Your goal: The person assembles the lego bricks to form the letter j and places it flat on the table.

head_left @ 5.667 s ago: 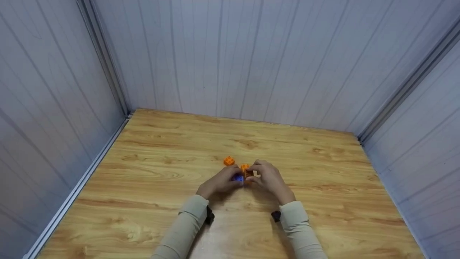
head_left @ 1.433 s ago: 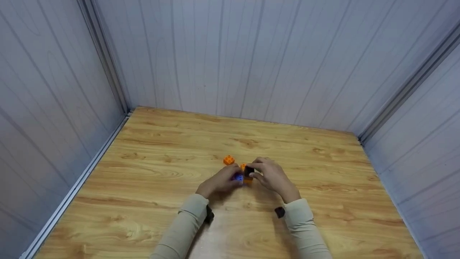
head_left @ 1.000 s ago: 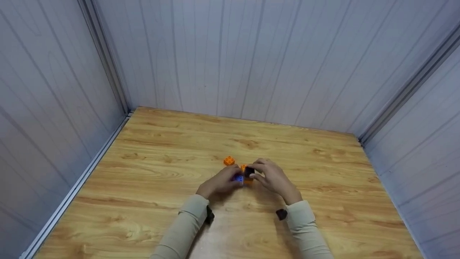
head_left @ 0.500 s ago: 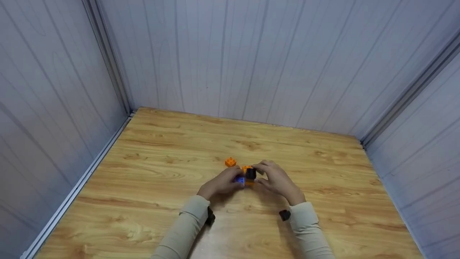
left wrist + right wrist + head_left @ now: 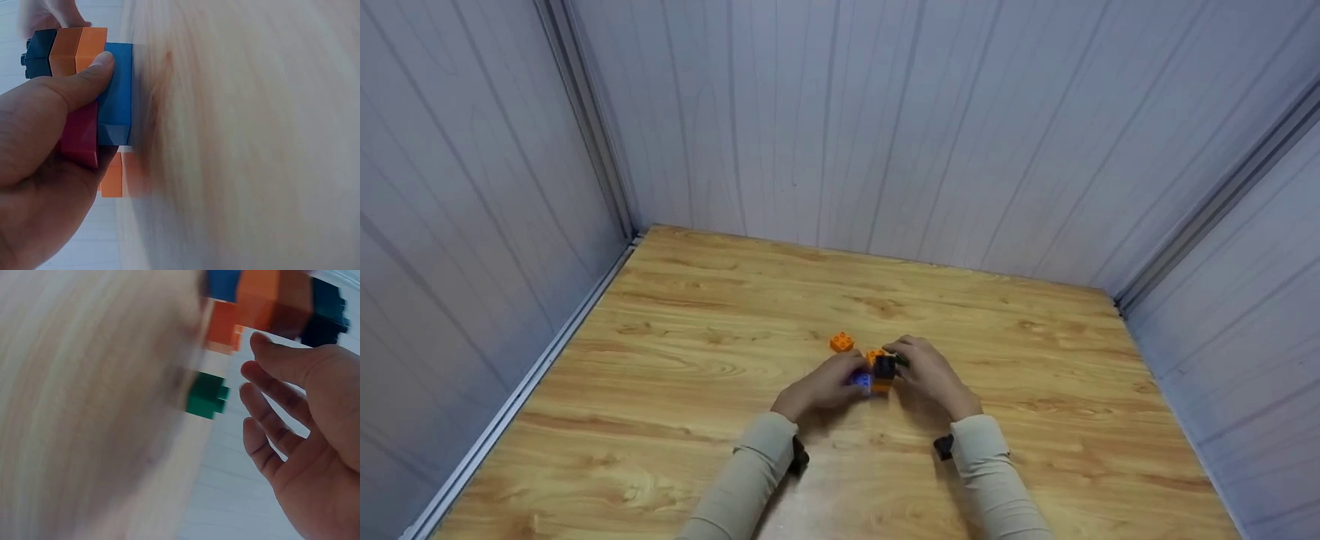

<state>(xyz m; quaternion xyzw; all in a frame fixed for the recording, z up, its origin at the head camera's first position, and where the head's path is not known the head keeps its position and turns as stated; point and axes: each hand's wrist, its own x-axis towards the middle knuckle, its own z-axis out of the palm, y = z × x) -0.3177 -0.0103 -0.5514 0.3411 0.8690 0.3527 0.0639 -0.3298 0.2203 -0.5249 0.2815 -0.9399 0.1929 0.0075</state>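
My left hand (image 5: 825, 386) grips a toy-brick assembly on the table; its thumb presses on the side in the left wrist view. The assembly has a blue brick (image 5: 119, 95) at the bottom and a magenta brick (image 5: 81, 138) under the hand. Beside the magenta one rises a stack: an orange brick (image 5: 93, 48), a darker orange brick (image 5: 66, 53) and a black brick (image 5: 885, 366) on top. Another orange brick (image 5: 222, 323) shows behind the stack. Right of the stack, my right hand (image 5: 930, 375) holds nothing, its fingers loosely bent and apart.
A loose orange brick (image 5: 841, 342) lies on the wooden table (image 5: 697, 300), just beyond the left hand. A green brick (image 5: 204, 395) stands on the table near the right hand's fingers. Pale panel walls (image 5: 810, 112) enclose the back and sides.
Earlier, my right hand held a dark orange brick at the stack, then the black brick. It has now let go of the black brick, which stays on top. The left hand keeps its grip.
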